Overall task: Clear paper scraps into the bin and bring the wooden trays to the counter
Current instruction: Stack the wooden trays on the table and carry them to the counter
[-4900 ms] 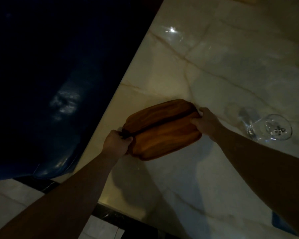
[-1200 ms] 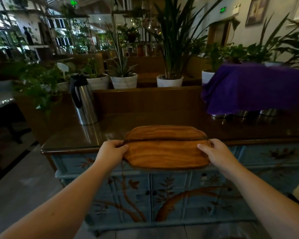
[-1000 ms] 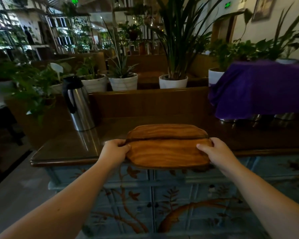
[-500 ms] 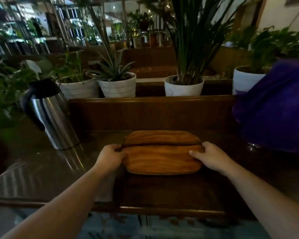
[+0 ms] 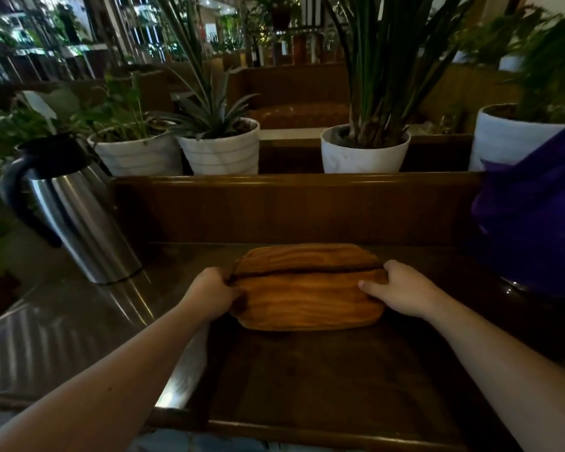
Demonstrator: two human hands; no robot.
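Two stacked wooden trays (image 5: 305, 296), upside down with grain showing, are low over or resting on the dark wooden counter (image 5: 307, 380), near its raised back panel. My left hand (image 5: 211, 293) grips the stack's left end. My right hand (image 5: 402, 290) holds the right end, thumb on top. Whether the stack touches the counter I cannot tell. No paper scraps or bin are in view.
A steel thermos jug (image 5: 75, 216) with a black handle stands at the left of the counter. A purple cloth (image 5: 535, 223) covers something at the right. Behind the back panel (image 5: 291, 207) stand several white plant pots (image 5: 221, 153).
I carried the trays from a marble table to this counter. Over the last second the stack moved forward over the counter and down toward its surface, both hands still gripping.
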